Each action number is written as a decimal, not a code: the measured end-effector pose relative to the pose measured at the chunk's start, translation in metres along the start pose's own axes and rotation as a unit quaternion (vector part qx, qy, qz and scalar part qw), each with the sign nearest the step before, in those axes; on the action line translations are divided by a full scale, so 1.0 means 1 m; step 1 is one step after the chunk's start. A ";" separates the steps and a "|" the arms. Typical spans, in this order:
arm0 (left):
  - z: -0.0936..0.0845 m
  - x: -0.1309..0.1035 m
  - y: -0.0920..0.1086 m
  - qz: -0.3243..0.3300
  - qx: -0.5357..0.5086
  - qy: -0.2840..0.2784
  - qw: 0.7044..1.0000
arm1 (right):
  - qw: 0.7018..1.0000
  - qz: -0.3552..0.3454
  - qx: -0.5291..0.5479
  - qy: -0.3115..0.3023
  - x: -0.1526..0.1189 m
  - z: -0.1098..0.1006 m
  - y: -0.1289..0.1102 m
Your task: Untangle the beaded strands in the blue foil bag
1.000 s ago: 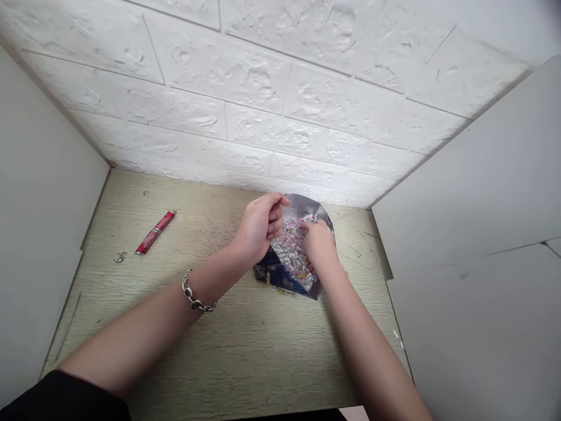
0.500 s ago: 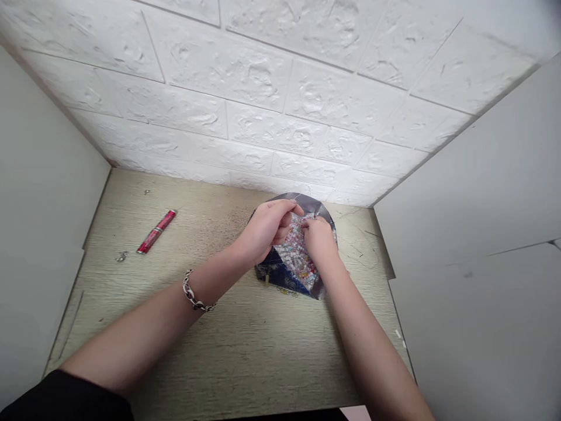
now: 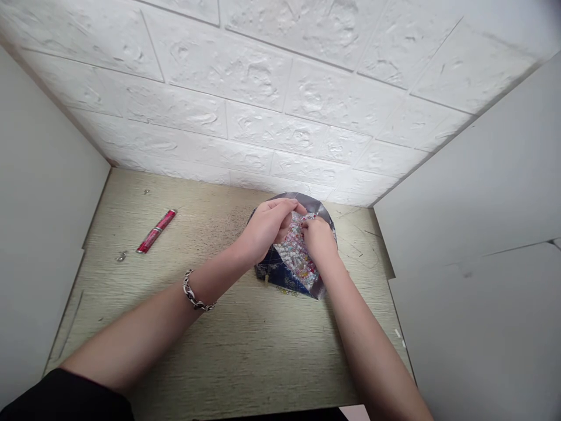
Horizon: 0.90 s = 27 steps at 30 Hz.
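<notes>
A heap of small mixed beads, white, pink, red and pale blue, lies in a rounded holder with dark blue patterned and silvery grey parts. My left hand is over the left side of the beads, its fingers curled in; what they hold, if anything, is too small to make out. My right hand rests at the right side of the heap with its fingertips pinched together among the beads. Anything in that pinch is hidden. A chain bracelet circles my left wrist.
A red tube-shaped thing lies on the wooden table to the left. Near it are small metal pieces. Thin strands lie right of the holder. A white brick-pattern wall closes the back; grey panels stand at both sides.
My left fingers have shifted very slightly toward the right hand. Otherwise the hands and the bead holder keep their places.
</notes>
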<state>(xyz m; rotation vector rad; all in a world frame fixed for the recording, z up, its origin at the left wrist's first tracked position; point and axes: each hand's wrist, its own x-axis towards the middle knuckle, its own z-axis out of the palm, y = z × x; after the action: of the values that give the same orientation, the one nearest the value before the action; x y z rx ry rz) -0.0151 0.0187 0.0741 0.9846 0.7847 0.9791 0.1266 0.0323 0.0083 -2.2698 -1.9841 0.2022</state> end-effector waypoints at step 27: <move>-0.004 0.003 -0.003 -0.013 0.008 -0.028 1.000 | 0.998 -0.024 -0.043 -0.039 0.035 -0.021 0.005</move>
<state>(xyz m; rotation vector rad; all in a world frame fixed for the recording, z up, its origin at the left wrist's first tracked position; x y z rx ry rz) -0.0164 0.0222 0.0700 1.0090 0.7586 0.9212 0.1397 0.0666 0.0272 -2.2959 -2.1236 0.2068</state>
